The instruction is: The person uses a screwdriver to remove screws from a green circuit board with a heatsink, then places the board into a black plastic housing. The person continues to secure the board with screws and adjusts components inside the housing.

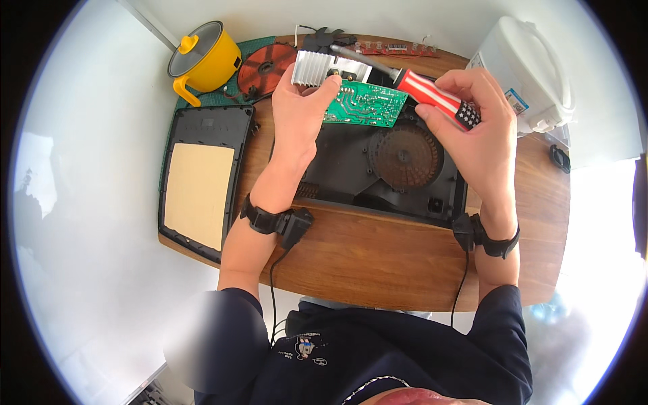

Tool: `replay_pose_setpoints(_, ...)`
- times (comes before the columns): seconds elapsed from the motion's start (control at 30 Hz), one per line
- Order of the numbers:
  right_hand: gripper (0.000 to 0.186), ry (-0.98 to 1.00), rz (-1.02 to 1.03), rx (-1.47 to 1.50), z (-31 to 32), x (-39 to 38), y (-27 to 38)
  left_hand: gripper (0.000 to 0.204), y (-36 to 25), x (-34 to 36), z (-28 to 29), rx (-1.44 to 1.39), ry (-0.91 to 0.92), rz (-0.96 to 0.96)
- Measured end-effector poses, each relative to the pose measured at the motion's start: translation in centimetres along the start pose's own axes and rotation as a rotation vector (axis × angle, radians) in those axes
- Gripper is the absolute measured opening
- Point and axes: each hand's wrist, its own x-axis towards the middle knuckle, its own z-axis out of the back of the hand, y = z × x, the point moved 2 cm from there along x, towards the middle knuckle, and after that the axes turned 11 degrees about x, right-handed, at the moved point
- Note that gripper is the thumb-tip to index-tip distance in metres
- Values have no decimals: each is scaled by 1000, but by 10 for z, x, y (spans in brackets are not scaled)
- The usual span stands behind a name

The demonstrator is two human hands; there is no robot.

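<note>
My left hand (302, 111) grips a green circuit board (368, 104) by its left end, where a finned silver heat sink (312, 69) is attached. The thumb presses beside the heat sink, and the board is held up above the table. In my right hand (480, 118) is a screwdriver (432, 94) with a red and white striped handle and a dark, starred end. Its metal shaft points up and left, passing over the board's far edge near the heat sink. Below both hands lies a black plastic housing (351, 179) with a round vented grille (405, 158).
On the left rests a black-framed panel (200, 192) with a beige sheet. Behind it are a yellow pot (214, 64), a reddish coil disc (263, 71) and a black fan (327, 39). A red circuit strip (398, 49) lies at the back; a white appliance (516, 61) stands right. Cables hang from both wristbands.
</note>
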Motion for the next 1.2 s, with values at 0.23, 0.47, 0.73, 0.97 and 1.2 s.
replay_pose_setpoints(0.23, 24, 34, 47, -131, -1, -7, 16, 28, -2, -6, -5, -15, -9, -18)
replay_pose_setpoints(0.47, 22, 35, 70, -259, 0, -15, 33, 27, -2, -8, -7, 9, -38, -21)
replay_pose_setpoints(0.73, 23, 21, 112, -266, -2, -16, 35, 27, -5, -10, -8, 17, -36, -20)
replay_pose_setpoints(0.97, 22, 21, 172, -285, -2, -15, 35, 26, -4, -10, -9, -6, -30, -31)
replay_pose_setpoints(1.2, 21, 27, 172, -294, 2, -15, 36, 26, -2, -11, -6, 1, -8, -17)
